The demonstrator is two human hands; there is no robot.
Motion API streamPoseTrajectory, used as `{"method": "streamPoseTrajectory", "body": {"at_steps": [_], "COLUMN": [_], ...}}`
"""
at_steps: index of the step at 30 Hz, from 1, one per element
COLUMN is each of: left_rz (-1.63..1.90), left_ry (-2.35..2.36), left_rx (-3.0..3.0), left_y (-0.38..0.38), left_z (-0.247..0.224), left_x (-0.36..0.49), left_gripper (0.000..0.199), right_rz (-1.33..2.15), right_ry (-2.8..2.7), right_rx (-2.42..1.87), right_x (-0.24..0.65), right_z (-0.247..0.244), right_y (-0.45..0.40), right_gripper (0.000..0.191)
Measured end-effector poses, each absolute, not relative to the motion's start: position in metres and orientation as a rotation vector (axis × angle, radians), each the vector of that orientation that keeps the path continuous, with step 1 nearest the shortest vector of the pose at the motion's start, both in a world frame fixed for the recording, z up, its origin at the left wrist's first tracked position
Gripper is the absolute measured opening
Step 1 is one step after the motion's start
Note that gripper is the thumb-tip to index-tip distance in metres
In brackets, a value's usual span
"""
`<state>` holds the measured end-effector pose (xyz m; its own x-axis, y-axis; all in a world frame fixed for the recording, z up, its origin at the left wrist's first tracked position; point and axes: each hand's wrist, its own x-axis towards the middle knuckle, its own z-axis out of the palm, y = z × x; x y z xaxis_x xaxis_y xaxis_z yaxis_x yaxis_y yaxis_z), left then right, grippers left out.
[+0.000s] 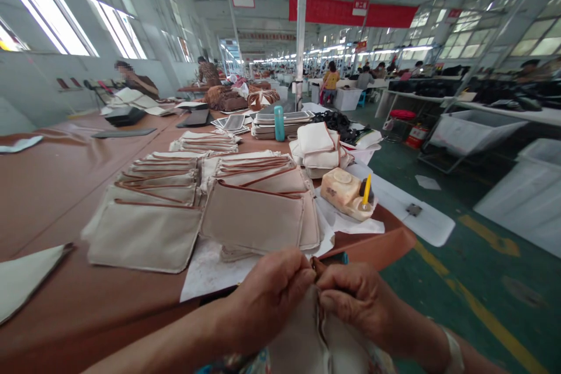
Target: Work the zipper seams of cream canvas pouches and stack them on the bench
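Both of my hands meet at the brown-trimmed top edge of a cream fabric piece near the bottom centre. My left hand pinches the edge from the left, its fingers curled. Close beside it, my right hand grips the same edge, thumb and finger pressed together. The piece hangs below the hands, with a dark seam running down its middle. Just beyond lie overlapping stacks of flat cream pieces with brown trim, one stack at the left and one at the centre.
On the brown-covered table stand a teal bottle, a stained block-shaped container with a yellow-tipped bottle, and folded cream pieces. White bins stand at the right. People sit farther back.
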<state>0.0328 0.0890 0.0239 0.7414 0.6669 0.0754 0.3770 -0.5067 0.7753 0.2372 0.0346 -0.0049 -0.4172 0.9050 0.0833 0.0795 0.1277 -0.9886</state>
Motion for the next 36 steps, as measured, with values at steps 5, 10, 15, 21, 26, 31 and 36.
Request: {"method": "streamPoseTrajectory", "body": {"at_steps": [5,10,15,21,26,31,36], "left_rz": [0.263,0.174,0.071,0.045,0.101,0.207,0.072], "left_ry": [0.689,0.738,0.688,0.634,0.578,0.494,0.462], "left_rx": [1.779,1.628,1.478,1.518,1.777,1.75,1.682], "left_y": [0.103,0.107,0.111,0.115,0.108,0.109,0.117], "left_z": [0.038,0.034,0.029,0.031,0.03,0.034,0.043], "left_x": [0.026,0.026,0.025,0.024,0.032,0.031,0.03], "left_gripper": [0.045,0.053,0.055,0.04,0.0,0.011,0.041], "right_rz": [1.503,1.482,1.515,1.571,1.495,1.494,1.515], "right_ry": [-1.542,-1.603,-1.606,-1.604,-1.7,-1.663,-1.636], "right_rx": [-0.917,-0.914,-0.932,-0.971,-0.977,-0.985,-0.987], "right_x": [0.24,0.239,0.243,0.244,0.245,0.245,0.242], "right_z": [-0.012,-0.007,-0.007,-0.006,-0.005,-0.008,-0.006], "right_y": [0.038,0.04,0.043,0.044,0.045,0.046,0.044], "right_gripper": [0.035,0.031,0.026,0.024,0.022,0.022,0.021]}}
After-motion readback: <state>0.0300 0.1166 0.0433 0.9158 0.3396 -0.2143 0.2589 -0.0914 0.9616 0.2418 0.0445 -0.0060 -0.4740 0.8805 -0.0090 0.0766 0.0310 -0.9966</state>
